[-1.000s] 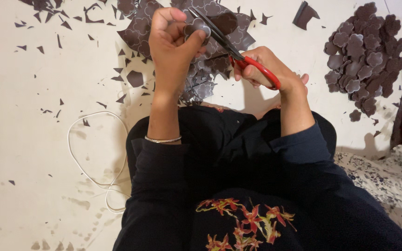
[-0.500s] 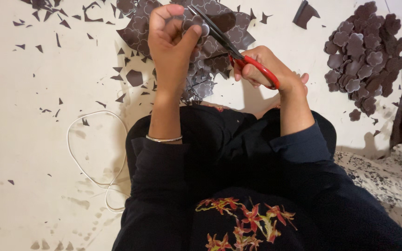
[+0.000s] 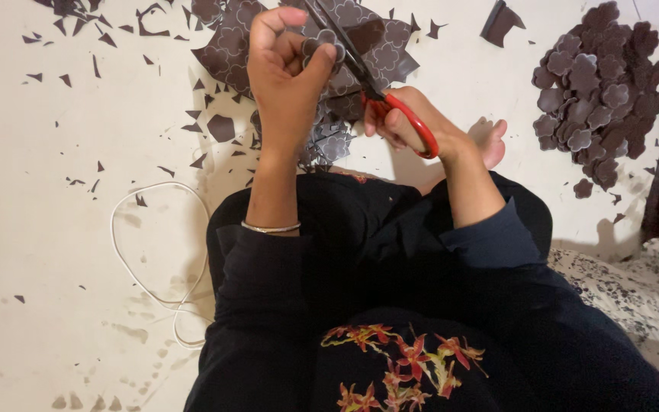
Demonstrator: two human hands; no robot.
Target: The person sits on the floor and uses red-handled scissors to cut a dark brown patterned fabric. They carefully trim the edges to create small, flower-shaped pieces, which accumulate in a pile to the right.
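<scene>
Left hand (image 3: 287, 72) pinches a dark brown scalloped paper flower (image 3: 323, 47); right hand (image 3: 406, 122) grips red-handled scissors (image 3: 368, 76), blades at its edge.

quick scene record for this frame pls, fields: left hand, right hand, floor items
left hand: left hand pinches a small flower-shaped brown piece
right hand: right hand grips red-handled scissors, blades at the piece
floor ahead: patterned brown sheets, scraps
floor right: pile of cut shapes
floor left: white cable
</scene>
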